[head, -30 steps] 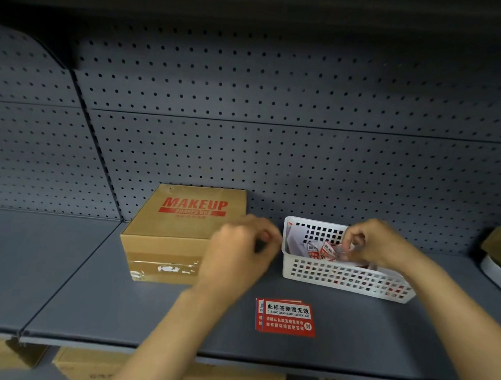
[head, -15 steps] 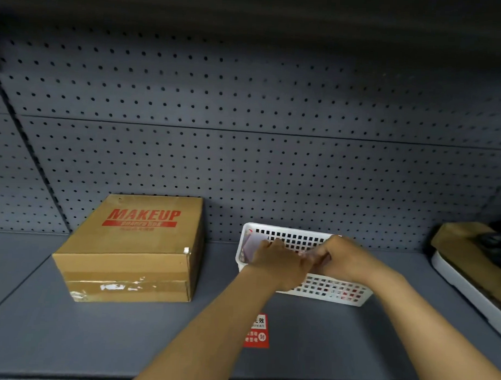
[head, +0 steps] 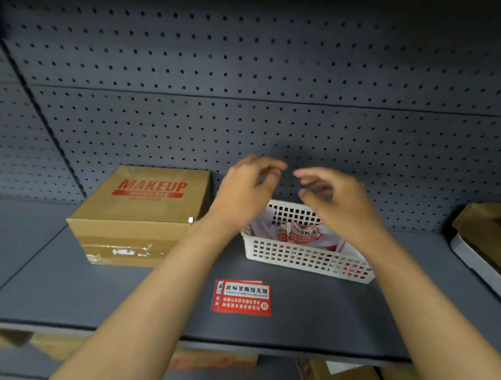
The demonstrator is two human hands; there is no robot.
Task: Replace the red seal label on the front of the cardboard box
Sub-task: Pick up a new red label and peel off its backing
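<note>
A brown cardboard box (head: 140, 214) printed MAKEUP in red stands on the grey shelf at the left. Its front face carries clear tape with white label scraps (head: 125, 252) and no red label. A small stack of red seal labels (head: 244, 297) lies flat on the shelf in front of the white basket (head: 303, 257). Crumpled red-and-white label pieces (head: 301, 234) lie inside the basket. My left hand (head: 249, 189) and my right hand (head: 334, 198) hover above the basket, fingers spread and curled, nothing visibly held.
Grey pegboard backs the shelf (head: 98, 298). A white tray with brown cardboard (head: 486, 240) sits at the far right edge. More cardboard boxes (head: 350, 378) show on the level below.
Both hands have lifted out of the basket and opened above it. The crumpled label pieces now lie in the basket. The view has shifted back leftward and down.
</note>
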